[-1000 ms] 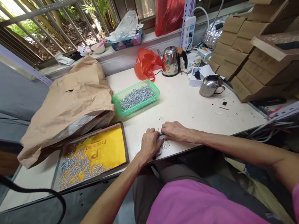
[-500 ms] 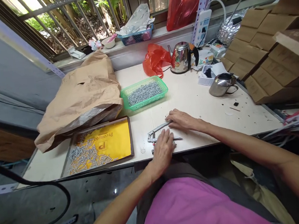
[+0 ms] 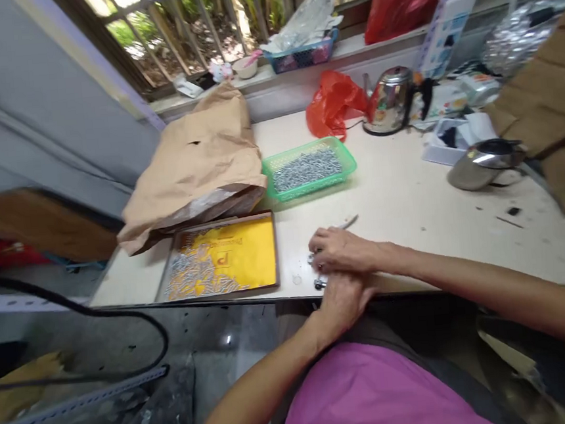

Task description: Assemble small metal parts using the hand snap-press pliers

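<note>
A metal plier-like hand tool (image 3: 349,221) lies at the table's front edge, mostly covered by both hands. One handle's tip sticks out behind them, and part of its head shows at their left. My right hand (image 3: 342,251) is curled over the tool's head end, fingers bent round it. Beneath and in front of it, my left hand (image 3: 340,299) is closed about the tool's near part, its fingertips hidden by the right hand. To their left is a shallow tray (image 3: 275,252) with a yellow lining and many small metal pins.
A green basket (image 3: 313,191) of small metal pieces stands behind the hands. Left of it lies a large brown paper bag (image 3: 198,147). A red plastic bag (image 3: 332,105), a kettle (image 3: 388,104), a steel jug (image 3: 479,167) and stacked cardboard boxes (image 3: 544,93) are farther back and right.
My right hand has moved from the far handle onto the tool's head, over my left hand's fingers. The camera view has turned left, so the table's things appear farther right.
</note>
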The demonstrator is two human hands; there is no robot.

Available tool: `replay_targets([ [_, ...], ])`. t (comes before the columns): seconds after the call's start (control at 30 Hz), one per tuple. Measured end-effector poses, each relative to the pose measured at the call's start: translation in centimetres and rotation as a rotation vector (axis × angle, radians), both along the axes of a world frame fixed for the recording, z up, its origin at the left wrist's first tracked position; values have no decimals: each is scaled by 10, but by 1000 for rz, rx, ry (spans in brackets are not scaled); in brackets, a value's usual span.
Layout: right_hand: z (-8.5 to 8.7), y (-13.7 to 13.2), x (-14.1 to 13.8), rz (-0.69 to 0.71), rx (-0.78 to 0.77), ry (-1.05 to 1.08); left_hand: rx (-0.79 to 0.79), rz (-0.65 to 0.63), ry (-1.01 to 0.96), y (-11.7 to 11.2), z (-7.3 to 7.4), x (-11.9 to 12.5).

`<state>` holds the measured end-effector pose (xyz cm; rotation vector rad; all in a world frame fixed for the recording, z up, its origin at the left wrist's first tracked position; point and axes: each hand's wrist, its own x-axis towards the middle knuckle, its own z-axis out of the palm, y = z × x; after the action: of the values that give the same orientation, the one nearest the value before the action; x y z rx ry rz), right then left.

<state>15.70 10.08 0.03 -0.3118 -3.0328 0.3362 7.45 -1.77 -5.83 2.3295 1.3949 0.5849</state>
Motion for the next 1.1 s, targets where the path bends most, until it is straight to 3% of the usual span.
replay_targets([
  [0.13, -9, -19, -22, 157, 65, -54, -9, 22, 10, -6, -10, -1],
  [0.3, -31, -22, -35, 209, 60, 101, 23, 25, 34, -11, -15, 2],
  [0.37, -25, -20, -37, 152, -15, 255, 62, 10, 47, -12, -12, 0],
  [0.43, -9, -10, -38, 43, -100, 454, 124, -12, 68, -14, -4, -12],
  [0.47, 3, 0, -37, -26, -119, 557, 153, 13, 86, -14, 2, -25],
  [0.53, 26, 28, -33, -181, -102, 732, 181, 188, 141, -13, 19, -64],
  [0.63, 43, 86, -23, -394, 3, 810, 140, 684, 273, -8, 48, -145],
  [0.73, 29, 132, -13, -460, 91, 618, 61, 1011, 467, -1, 68, -221],
  [0.8, 12, 142, -8, -468, 119, 537, -8, 1091, 553, 1, 72, -252],
  [0.93, -13, 107, 5, -403, 58, 526, -163, 1064, 628, 5, 67, -273],
  [1.1, -15, 22, 37, -399, -90, 430, -274, 1002, 660, 14, 65, -281],
])
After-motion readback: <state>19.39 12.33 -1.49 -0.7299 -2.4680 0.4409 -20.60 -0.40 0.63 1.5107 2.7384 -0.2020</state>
